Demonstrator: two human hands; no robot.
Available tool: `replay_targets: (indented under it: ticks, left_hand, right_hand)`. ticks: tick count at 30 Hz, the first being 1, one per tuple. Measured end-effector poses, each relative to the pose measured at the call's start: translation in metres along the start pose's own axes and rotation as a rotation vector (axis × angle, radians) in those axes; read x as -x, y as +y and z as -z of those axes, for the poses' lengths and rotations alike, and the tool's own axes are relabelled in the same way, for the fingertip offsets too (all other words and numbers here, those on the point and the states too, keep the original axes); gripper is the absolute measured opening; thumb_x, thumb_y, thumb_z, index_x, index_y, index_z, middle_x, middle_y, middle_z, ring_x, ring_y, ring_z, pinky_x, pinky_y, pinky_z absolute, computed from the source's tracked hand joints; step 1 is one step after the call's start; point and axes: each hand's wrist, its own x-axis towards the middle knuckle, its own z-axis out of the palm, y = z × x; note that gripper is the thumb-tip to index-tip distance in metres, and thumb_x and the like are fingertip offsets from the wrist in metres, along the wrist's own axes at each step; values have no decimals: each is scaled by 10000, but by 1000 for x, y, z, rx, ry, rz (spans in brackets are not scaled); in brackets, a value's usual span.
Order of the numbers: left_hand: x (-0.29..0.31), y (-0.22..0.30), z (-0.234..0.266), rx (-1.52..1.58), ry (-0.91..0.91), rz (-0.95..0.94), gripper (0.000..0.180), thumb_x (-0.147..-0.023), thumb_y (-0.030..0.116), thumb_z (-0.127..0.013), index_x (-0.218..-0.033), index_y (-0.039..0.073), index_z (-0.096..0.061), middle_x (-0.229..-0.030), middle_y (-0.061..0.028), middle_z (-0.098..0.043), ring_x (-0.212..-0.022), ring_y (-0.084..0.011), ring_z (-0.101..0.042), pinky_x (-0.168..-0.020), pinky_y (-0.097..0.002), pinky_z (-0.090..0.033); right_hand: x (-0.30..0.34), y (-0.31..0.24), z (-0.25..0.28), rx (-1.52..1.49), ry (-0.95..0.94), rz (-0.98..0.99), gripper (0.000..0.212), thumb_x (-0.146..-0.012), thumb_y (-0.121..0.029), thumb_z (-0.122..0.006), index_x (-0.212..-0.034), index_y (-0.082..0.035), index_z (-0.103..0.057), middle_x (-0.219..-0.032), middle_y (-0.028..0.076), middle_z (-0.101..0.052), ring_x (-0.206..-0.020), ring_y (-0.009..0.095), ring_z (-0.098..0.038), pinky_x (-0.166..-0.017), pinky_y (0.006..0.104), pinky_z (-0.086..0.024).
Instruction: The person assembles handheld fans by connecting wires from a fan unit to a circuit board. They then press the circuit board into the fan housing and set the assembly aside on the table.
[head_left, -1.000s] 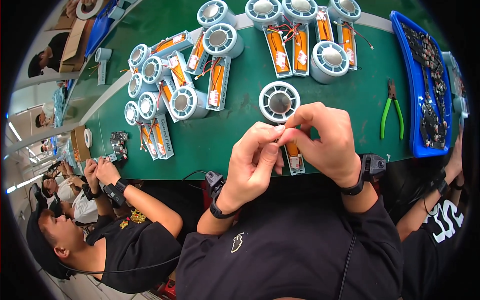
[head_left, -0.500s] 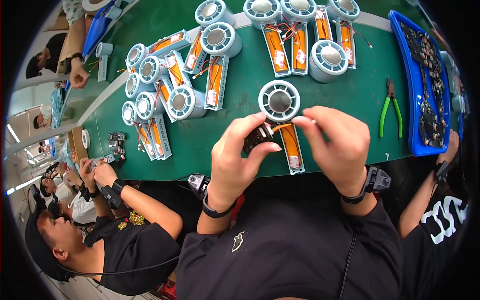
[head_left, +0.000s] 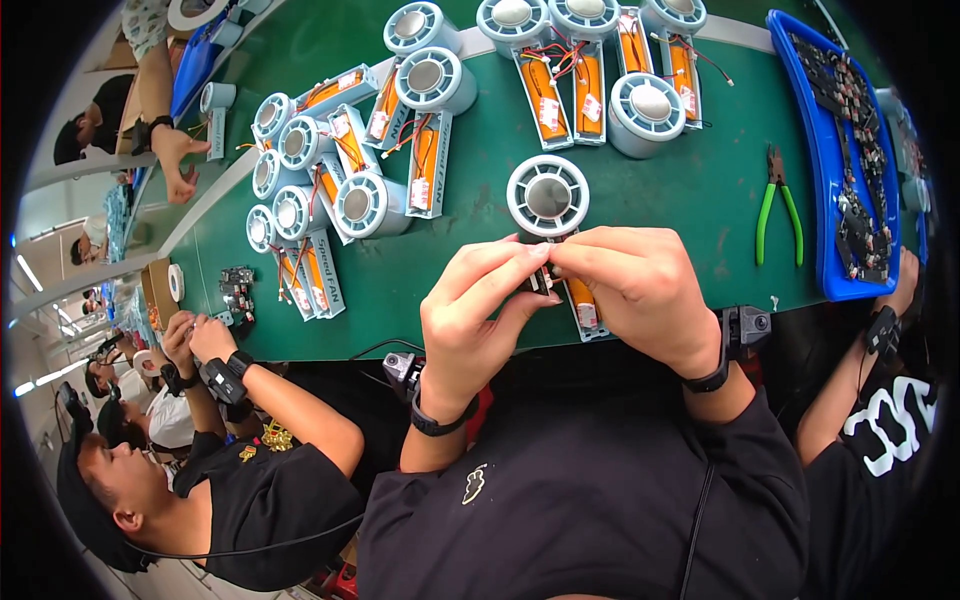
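Pale-blue plastic, apparently part-assembled: a fan unit (head_left: 548,196) sits on the green table (head_left: 700,205), its open handle (head_left: 593,335) partly hidden beneath the worker's hands. The left hand (head_left: 478,292) pinches a small dark part (head_left: 540,282) between thumb and fingers; the right hand's (head_left: 640,285) fingertips bunch against it — their hold cannot be told. An orange battery (head_left: 580,293) already lies in the handle — uncovered, the dark part not yet inside.

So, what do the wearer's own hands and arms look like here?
The left hand and right hand are ungloved. Each wrist has a black strap, left and right, bearing a small, dark, boxy camera, left and right. The short sleeves are plain black fabric.
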Motion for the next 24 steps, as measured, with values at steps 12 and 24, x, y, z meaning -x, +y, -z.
replay_targets:
  ticks: [12, 24]
  left_hand:
    - [-1, 0, -2, 19, -15, 23, 527, -684, -66, -847, -1194, 10, -738, -1071, -130, -728, -914, -279, -699, -768, -354, -586]
    - [-9, -5, -4, -66, 15, -200, 463, -676, -49, -850, -1127, -11, -753, -1025, -119, -735, -880, -270, -703, -727, -347, -582]
  right_hand:
    - [-3, -1, 6, 183, -51, 102, 207, -731, 16, -716, -926, -49, -739, -893, 84, -752, -700, 252, -708, -580, 352, -504]
    - [1, 1, 9, -41, -94, 8, 184, -794, 49, -713, -964, -20, -729, -725, 87, -698, -562, 249, -657, -511, 341, -469]
